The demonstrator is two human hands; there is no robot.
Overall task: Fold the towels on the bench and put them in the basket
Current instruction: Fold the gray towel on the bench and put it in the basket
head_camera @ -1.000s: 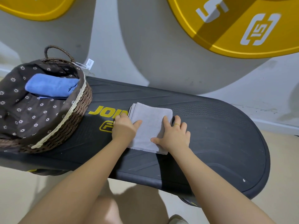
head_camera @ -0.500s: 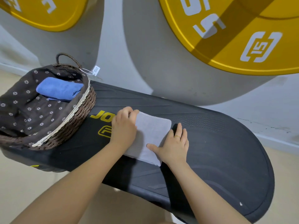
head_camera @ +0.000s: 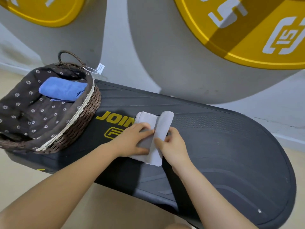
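One blue towel (head_camera: 63, 88) already lies folded in the basket (head_camera: 85, 111), resting against the far side of its flowered brown lining, so that part of the job looks finished. The basket sits on the left end of the black bench (head_camera: 231, 146), in front of the wall with its big yellow discs (head_camera: 247, 30).

The grey towel (head_camera: 146, 120) is the one in hand, and it lies on the bench just right of the basket, partly covering the yellow lettering. It is folded down to a small pad, and its right edge stands turned up and over in a loose roll. The left hand (head_camera: 132, 141) lies flat on the left half of the pad with straight fingers, pressing it down rather than gripping it. The right hand (head_camera: 171, 144) pinches the raised flap between thumb and fingers.

By my reading the last fold of this towel is under way (the flap has not yet been laid flat). What remains is to finish that fold and put the grey towel into the basket beside the blue one. No other towel shows on the bench.
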